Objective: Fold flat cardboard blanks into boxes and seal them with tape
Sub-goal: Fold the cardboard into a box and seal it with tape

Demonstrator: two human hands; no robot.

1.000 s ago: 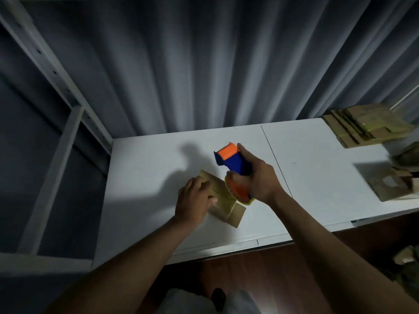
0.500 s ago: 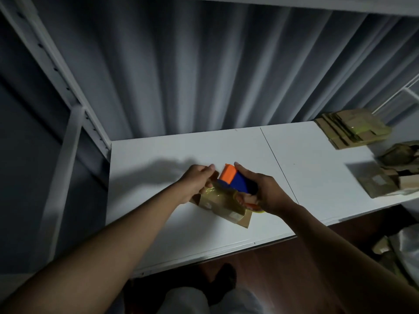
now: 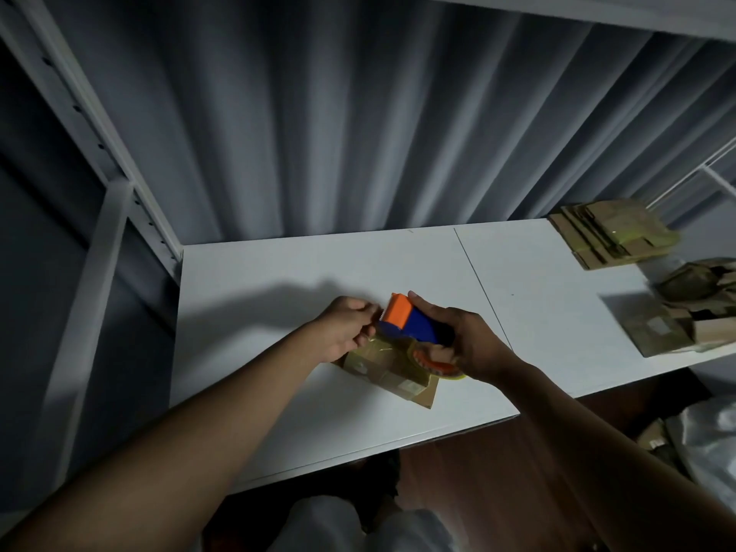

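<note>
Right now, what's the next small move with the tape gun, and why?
Probably draw the tape dispenser back across the box. The right hand grips it just above the box, and the left hand pinches at its orange front end, likely holding the tape end.

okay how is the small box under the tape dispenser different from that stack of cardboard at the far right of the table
The small box is a single folded piece, wrapped in glossy tape, lying at the table's near middle under the tape dispenser, with the left hand and right hand working over it. The stack of cardboard is many flat pieces piled by the back edge, untouched. Both are brown cardboard resting on the same white table.
</note>
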